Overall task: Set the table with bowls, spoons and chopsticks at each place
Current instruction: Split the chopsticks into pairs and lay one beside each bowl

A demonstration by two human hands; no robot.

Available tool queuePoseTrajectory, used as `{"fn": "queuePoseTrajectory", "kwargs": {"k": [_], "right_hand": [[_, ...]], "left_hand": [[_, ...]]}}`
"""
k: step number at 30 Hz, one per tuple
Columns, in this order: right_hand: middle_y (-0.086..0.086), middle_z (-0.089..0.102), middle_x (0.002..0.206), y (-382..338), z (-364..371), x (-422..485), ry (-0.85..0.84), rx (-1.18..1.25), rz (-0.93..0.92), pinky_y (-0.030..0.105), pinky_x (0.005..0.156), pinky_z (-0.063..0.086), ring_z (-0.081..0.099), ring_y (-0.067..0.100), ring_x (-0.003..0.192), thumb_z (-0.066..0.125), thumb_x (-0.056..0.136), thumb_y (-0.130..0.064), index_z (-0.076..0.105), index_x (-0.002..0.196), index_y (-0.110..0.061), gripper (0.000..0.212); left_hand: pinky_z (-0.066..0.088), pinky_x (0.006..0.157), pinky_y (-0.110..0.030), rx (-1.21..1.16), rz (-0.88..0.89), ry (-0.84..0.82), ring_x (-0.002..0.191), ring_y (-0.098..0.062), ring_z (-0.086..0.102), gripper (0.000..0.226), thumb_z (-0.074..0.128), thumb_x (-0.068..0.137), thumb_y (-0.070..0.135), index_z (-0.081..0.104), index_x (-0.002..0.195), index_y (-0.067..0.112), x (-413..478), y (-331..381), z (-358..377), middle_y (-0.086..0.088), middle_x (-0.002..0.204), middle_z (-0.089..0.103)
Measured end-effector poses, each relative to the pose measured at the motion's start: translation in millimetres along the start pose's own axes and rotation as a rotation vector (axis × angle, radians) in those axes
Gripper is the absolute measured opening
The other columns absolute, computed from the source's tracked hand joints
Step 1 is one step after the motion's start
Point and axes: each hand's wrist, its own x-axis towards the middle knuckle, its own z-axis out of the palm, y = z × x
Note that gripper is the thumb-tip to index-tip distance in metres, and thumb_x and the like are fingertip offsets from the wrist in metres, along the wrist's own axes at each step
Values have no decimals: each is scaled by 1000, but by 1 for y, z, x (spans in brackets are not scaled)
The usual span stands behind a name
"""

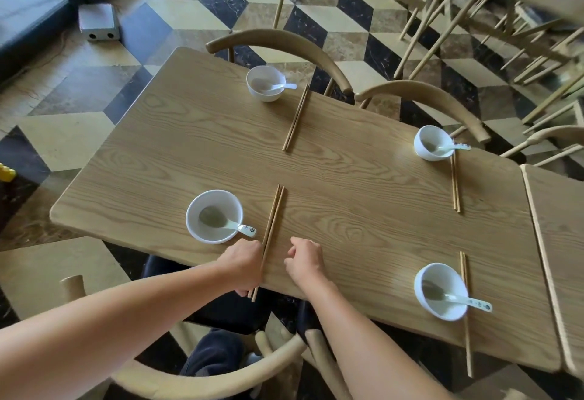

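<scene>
On the wooden table [347,194] stand several white bowls, each with a white spoon inside and a pair of chopsticks beside it. The near left bowl [214,216] holds a spoon [235,226]. Just right of it lies a chopstick pair [273,219] whose near ends stick out over the table edge. My left hand [245,265] grips those near ends. My right hand [305,260] rests loosely curled on the table a little to the right, holding nothing. The near right bowl [441,290], far right bowl [433,143] and far left bowl [265,83] stand at the other places.
Curved-back wooden chairs stand at the far side [284,42] and at the near edge [202,380]. A second table [559,241] abuts on the right. A grey metal box [98,22] sits on the tiled floor at the far left.
</scene>
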Motion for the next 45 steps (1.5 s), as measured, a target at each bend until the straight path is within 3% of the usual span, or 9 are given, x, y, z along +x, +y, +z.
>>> {"fn": "queuePoseTrajectory", "kwargs": {"k": [4,7,11,16,20,25,28,35,45], "right_hand": [[6,71,109,-10,-39,21,94,138,92,17,75,45,66,22,104,57,89,-6,67,126,-12,38],[11,69,116,-23,-64,49,77,115,52,25,92,51,64,28,110,59,91,-14,66,124,-15,35],[5,73,105,-47,-82,110,179,157,22,26,93,51,67,24,103,67,89,-20,70,122,-19,32],[5,77,96,-73,-91,194,211,221,19,36,90,56,72,27,93,70,88,-15,72,119,-14,31],[2,76,97,-82,-95,246,282,138,-7,25,89,49,67,22,100,66,86,-16,73,116,-15,30],[8,72,108,-88,-100,277,243,65,-72,22,91,46,64,25,104,70,84,-11,69,121,-11,37],[13,71,99,-89,-100,284,253,4,-117,34,83,52,59,23,87,70,80,-7,73,98,-8,18],[10,69,108,-87,-98,285,216,41,-100,36,91,54,66,28,103,68,83,-5,72,116,-9,33],[12,69,79,-85,-90,285,260,167,-57,48,72,60,69,35,80,63,76,1,71,73,-8,12]], "left_hand": [[63,68,-31,-129,104,36,67,-19,75,16,64,78,1,74,88,7,16,15,-55,-7,77,77],[59,70,-30,-141,177,265,82,-29,73,20,58,83,9,76,88,17,41,17,-96,-10,86,77],[55,86,-35,-200,209,426,100,-33,68,24,59,86,10,77,100,19,111,9,-140,-12,103,75],[53,85,-33,-298,236,514,98,-31,68,28,63,88,10,74,112,17,195,9,-165,-9,100,76],[50,90,-32,-330,280,529,103,-26,67,39,69,86,9,69,124,15,242,16,-176,-5,104,76],[50,85,-36,-271,354,528,97,-30,62,18,73,78,16,75,96,15,264,28,-187,-8,97,68],[50,86,-38,-218,362,506,98,-31,60,21,68,77,10,74,98,12,269,31,-189,-9,93,61],[50,87,-41,-175,397,504,96,-30,60,25,65,78,7,73,101,12,269,32,-188,-6,91,54],[50,90,-44,-174,375,498,103,-30,59,36,65,77,4,71,113,10,275,33,-185,-11,105,58]]}}
